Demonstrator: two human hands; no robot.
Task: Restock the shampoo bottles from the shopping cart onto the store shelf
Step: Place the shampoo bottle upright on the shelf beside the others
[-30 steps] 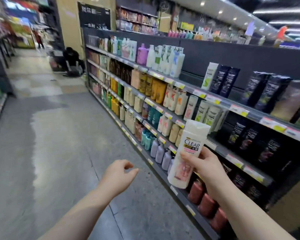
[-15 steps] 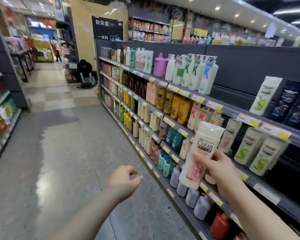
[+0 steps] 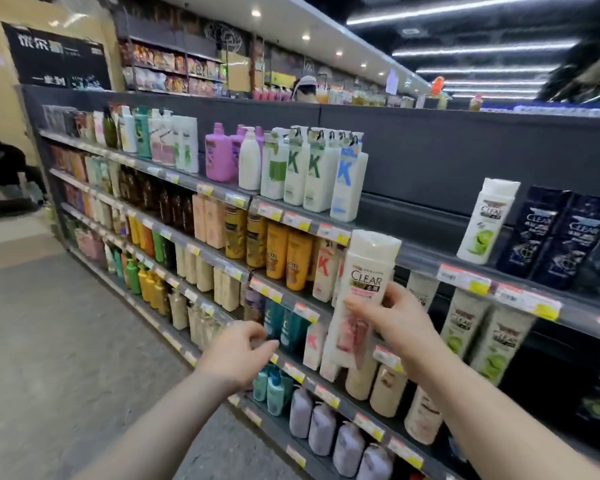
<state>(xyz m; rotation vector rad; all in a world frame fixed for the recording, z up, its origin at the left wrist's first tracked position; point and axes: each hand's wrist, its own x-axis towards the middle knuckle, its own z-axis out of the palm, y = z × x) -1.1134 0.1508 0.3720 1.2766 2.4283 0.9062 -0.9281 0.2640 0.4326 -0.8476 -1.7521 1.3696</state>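
Right hand (image 3: 400, 323) has its grip wrapped round the white CLEAR bottle (image 3: 362, 296), fingers on the label front, thumb side hidden behind it. I'm holding it mid-body and upright with the cap up, so the label faces out and it can go onto a shelf without re-gripping.

Everything below is placed relative to that bottle. It's in the air in front of the store shelf (image 3: 465, 268), touching nothing but the hand. The cart isn't in view.

Up and to the right of it, the white green-label CLEAR bottle (image 3: 487, 225) stands alone on the top tier, with the dark CLEAR bottles (image 3: 551, 233) just beside it further right. Between the held bottle and that lone one is a bare stretch of top shelf (likely the slot, though the pink label may belong elsewhere; price tags are too blurred to read). Lower right, more green-label CLEAR bottles (image 3: 478, 334) sit one tier down. Directly behind it are the white K bottles (image 3: 324, 268).

Left hand (image 3: 238, 355) is low and left of the bottle, loosely curled, holding nothing. I judge it's there to steady neighbours or square the row.

Step in hand: carrying to the slot, not placed yet. Main risk is clipping the shelf lip or tipping the lone bottle.
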